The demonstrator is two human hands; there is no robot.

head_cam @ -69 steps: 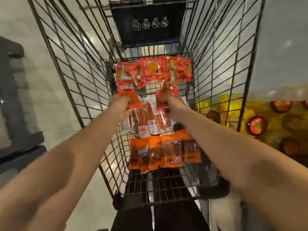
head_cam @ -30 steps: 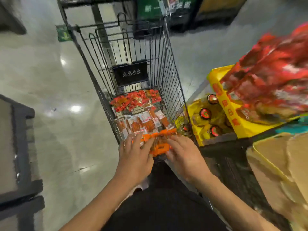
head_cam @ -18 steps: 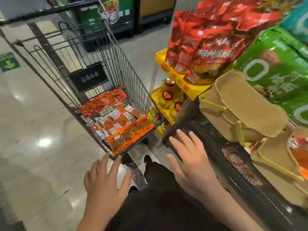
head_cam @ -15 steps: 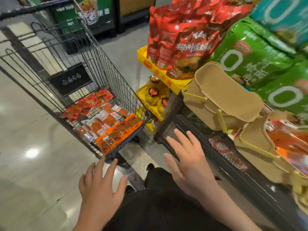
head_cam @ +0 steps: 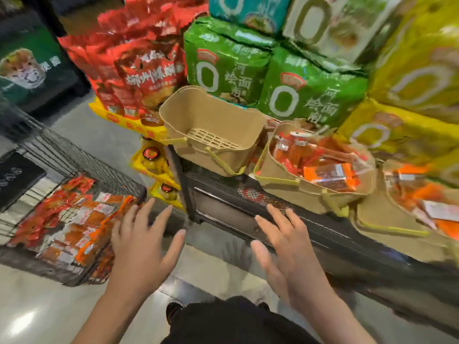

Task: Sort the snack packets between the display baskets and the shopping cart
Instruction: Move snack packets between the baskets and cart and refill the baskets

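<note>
Between the shopping cart [head_cam: 74,219] and display baskets [head_cam: 213,135], both hands, left [head_cam: 141,247] and right [head_cam: 290,254], hover spread wide, holding nothing.

Tan baskets [head_cam: 211,125], orange-red packets [head_cam: 327,173], black wire cart [head_cam: 82,160], green bags [head_cam: 226,68].

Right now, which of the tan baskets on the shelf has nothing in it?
The leftmost tan basket, beside the red bags: its slotted bottom shows bare. The middle basket and the right basket both hold orange and red snack packets.
</note>
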